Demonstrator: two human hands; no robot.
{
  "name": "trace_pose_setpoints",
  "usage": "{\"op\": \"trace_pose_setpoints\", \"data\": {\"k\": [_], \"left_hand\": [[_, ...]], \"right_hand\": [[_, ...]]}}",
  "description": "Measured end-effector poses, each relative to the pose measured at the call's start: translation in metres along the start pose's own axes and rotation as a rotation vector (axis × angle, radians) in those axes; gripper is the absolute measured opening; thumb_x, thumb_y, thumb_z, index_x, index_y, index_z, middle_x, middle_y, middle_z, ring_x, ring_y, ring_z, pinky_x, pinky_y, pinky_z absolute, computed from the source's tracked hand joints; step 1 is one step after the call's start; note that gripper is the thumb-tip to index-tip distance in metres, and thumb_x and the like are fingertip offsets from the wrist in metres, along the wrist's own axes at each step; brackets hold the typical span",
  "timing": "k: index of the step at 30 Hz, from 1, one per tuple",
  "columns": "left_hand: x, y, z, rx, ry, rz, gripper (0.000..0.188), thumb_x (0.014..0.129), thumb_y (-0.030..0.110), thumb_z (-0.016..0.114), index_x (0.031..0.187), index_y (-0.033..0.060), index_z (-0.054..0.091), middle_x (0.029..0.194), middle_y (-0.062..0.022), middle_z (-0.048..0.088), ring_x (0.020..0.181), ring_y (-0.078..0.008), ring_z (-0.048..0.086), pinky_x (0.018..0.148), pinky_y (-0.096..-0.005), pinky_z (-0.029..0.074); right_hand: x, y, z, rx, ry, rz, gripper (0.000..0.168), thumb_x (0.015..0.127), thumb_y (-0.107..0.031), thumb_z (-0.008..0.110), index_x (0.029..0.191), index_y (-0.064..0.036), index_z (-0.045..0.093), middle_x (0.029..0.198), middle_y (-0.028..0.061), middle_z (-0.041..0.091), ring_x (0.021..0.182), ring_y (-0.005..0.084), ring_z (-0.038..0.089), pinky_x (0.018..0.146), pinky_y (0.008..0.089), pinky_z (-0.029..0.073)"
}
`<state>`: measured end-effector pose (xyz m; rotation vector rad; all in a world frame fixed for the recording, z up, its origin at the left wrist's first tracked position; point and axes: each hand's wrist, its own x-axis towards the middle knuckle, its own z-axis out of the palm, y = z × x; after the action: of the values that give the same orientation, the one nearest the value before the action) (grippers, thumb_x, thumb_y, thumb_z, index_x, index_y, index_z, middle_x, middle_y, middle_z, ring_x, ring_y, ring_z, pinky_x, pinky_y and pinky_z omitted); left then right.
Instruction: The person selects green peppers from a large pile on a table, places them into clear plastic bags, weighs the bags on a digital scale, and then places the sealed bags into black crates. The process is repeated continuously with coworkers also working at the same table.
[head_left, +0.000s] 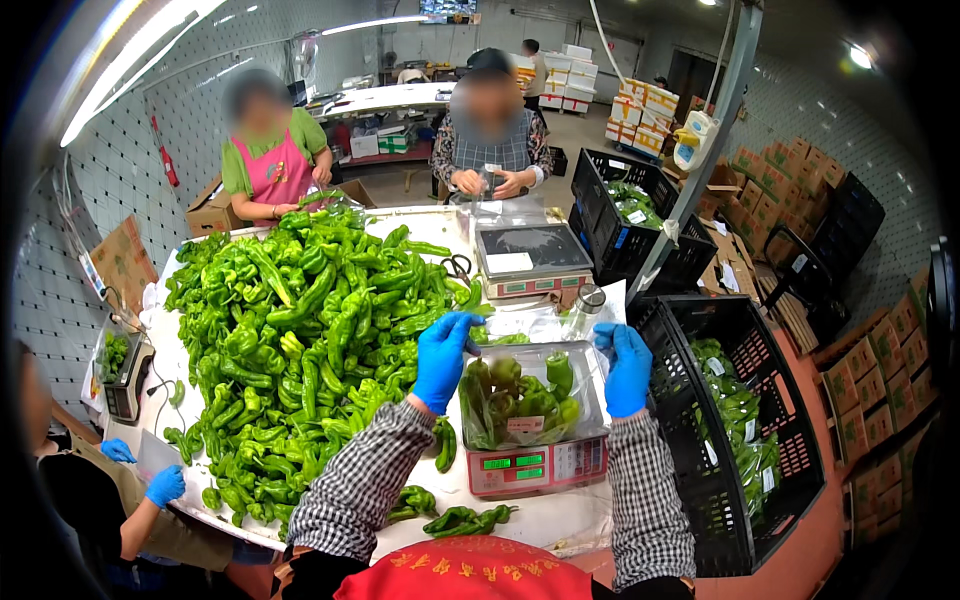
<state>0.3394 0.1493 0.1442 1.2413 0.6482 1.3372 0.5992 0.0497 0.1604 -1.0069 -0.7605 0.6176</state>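
Note:
My left hand (448, 363), in a blue glove, is raised above the left edge of a digital scale, its fingertips bent together. To the right of the scale's pan my blue-gloved right hand (626, 370) is up with curled fingers. Whether either hand pinches clear film cannot be made out. Between and below them, a clear plastic bag of green peppers (517, 401) bearing a label rests on the metal pan of the red digital scale (498, 471), whose display is lit. A big heap of long green peppers (300, 337) lies left of my left hand.
Black plastic crates (787, 435) with bagged greens stand at the right, by a metal post (694, 157). Ahead are a second scale (532, 255), scissors (456, 266) and a steel-lidded jar (589, 304). Two people work across the white table (510, 517); another, blue-gloved, is at left.

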Motion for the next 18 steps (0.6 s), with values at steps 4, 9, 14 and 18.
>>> {"op": "trace_pose_setpoints", "data": {"k": [4, 9, 14, 18], "left_hand": [[0.043, 0.01, 0.021, 0.004, -0.001, 0.036, 0.018, 0.102, 0.014, 0.061, 0.107, 0.0018, 0.074, 0.099, -0.004, 0.074, 0.067, -0.0089, 0.061, 0.063, -0.023, 0.05], [0.06, 0.016, 0.036, 0.059, 0.021, 0.119, 0.017, 0.101, 0.012, 0.063, 0.103, 0.001, 0.075, 0.093, -0.0038, 0.073, 0.064, -0.0086, 0.06, 0.059, -0.0241, 0.049], [0.0, -0.032, 0.006, 0.209, 0.052, -0.031, 0.015, 0.098, 0.011, 0.066, 0.098, -0.0021, 0.074, 0.082, -0.0045, 0.069, 0.062, -0.0089, 0.06, 0.055, -0.0264, 0.05], [-0.078, -0.048, -0.013, 0.217, 0.022, -0.221, 0.011, 0.097, 0.009, 0.068, 0.091, -0.0007, 0.07, 0.073, -0.001, 0.064, 0.06, -0.0057, 0.056, 0.052, -0.0246, 0.048]], "right_hand": [[0.049, 0.001, 0.005, 0.037, -0.025, -0.05, 0.032, 0.108, -0.023, 0.053, 0.101, -0.001, 0.076, 0.07, -0.0014, 0.06, 0.063, 0.0067, 0.05, 0.06, 0.0224, 0.038], [0.058, -0.014, 0.006, -0.036, 0.062, -0.106, 0.028, 0.105, -0.021, 0.058, 0.1, 0.0, 0.075, 0.063, -0.0044, 0.052, 0.058, 0.0042, 0.044, 0.056, 0.0221, 0.034], [-0.009, 0.026, -0.024, -0.158, 0.152, 0.064, 0.026, 0.103, -0.02, 0.058, 0.101, -0.001, 0.074, 0.061, -0.0042, 0.05, 0.053, 0.0032, 0.041, 0.05, 0.0222, 0.03], [-0.097, 0.052, -0.052, -0.194, 0.255, 0.26, 0.021, 0.102, -0.017, 0.059, 0.097, -0.002, 0.073, 0.064, -0.0041, 0.051, 0.052, 0.0036, 0.042, 0.048, 0.0215, 0.031]]}}
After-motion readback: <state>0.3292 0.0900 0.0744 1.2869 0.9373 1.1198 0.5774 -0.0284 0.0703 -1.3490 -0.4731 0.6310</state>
